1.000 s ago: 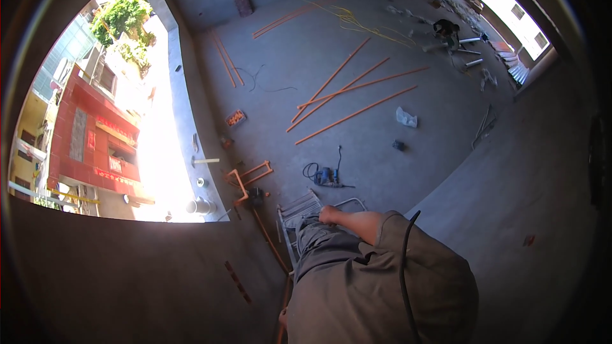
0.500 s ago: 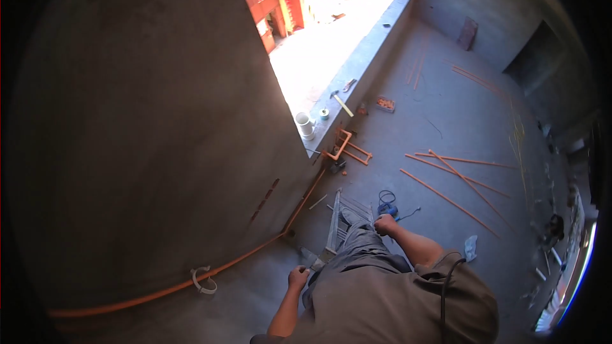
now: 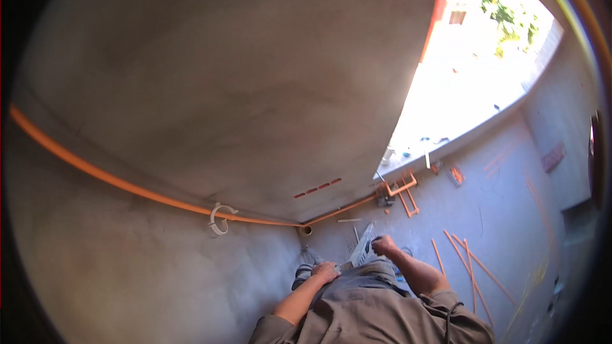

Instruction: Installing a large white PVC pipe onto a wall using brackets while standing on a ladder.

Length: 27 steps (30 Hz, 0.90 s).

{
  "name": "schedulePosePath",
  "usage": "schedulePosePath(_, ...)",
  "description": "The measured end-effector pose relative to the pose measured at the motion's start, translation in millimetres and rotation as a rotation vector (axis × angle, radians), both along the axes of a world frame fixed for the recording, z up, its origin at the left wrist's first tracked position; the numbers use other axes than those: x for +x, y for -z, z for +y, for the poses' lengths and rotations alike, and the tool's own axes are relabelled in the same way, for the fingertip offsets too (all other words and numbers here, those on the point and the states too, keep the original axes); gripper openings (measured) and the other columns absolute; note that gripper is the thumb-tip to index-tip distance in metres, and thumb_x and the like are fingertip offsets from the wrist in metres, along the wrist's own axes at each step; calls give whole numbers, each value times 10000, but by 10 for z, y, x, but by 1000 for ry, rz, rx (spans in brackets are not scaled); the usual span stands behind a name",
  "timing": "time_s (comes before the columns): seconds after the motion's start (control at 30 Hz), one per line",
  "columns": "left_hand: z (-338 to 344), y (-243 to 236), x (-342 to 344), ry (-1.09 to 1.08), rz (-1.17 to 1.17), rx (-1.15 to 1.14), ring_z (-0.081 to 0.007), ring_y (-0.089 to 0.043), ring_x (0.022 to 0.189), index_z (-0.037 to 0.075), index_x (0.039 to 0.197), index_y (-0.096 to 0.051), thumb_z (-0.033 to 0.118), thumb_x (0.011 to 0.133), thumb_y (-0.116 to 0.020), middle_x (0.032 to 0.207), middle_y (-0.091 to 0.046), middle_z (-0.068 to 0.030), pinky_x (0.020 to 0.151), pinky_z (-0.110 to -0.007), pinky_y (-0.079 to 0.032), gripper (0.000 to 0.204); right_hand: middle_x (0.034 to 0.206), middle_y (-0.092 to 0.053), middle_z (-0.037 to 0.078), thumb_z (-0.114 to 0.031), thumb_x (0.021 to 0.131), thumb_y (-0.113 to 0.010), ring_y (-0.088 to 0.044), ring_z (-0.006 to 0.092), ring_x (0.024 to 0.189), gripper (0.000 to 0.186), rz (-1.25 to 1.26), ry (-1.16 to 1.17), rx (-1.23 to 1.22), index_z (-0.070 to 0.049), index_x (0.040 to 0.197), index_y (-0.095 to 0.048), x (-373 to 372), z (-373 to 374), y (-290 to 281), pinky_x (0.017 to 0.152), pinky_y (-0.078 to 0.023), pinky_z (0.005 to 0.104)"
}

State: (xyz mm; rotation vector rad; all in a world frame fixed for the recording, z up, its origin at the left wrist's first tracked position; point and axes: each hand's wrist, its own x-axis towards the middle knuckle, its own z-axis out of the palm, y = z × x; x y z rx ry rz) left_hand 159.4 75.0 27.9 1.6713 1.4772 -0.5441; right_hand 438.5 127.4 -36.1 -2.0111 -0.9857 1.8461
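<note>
Ladder (image 3: pixel 361 248) slants ahead, rightward, beside right hand (image 3: pixel 384 246).

The camera sits on a person's head, the left one of two side by side, and it points down past the front of the body. The brown shirt (image 3: pixel 382 315) is very close and fills the bottom middle. The left hand (image 3: pixel 326 272) and right hand (image 3: pixel 384 246) are a bit farther off. A big grey wall (image 3: pixel 223 89) takes up the top left, and a bright window opening (image 3: pixel 478 76) is up on the right. The floor (image 3: pixel 440 207) is far away, so its orange rods (image 3: pixel 472 277) look thin. The lens sees very wide, so the long orange pipe (image 3: pixel 127 186) looks bent.
</note>
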Motion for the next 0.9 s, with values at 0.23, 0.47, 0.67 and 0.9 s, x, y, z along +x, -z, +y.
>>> schedulePosePath(0.23,-167,267,-12,-5,-67,-55,-336,-556,1184,185,1309,-531,504,868,-558,1295,-578,-138,983,-478,-433,545,820,-706,129,-274,770,-624,-688,282,757,259,-317,-714,432,-72,909,-709,-445,-486,484,682,-541,396)
schedulePosePath(0.47,-238,696,-79,-133,-300,-79,-385,-518,1201,117,1272,-553,444,906,-484,1282,-561,-202,1002,-448,-416,496,1064,-682,154,-413,799,-584,-648,320,1020,403,-435,-874,224,-107,1031,-704,-741,-542,-395,836,-519,425)
schedulePosePath(0.67,-300,855,-113,-152,-303,47,-404,-542,1156,98,1237,-574,416,910,-481,1226,-582,-236,977,-460,-425,465,1085,-678,158,-462,784,-612,-654,326,1017,430,-339,-926,154,-104,998,-715,-798,-510,-401,837,-523,436)
schedulePosePath(0.9,-230,685,-117,-90,-235,-6,-378,-563,1140,130,1242,-568,420,864,-594,1211,-603,-202,945,-442,-448,477,1008,-685,183,-333,787,-651,-662,355,978,300,-397,-780,364,-90,960,-687,-808,-621,-247,807,-527,461)
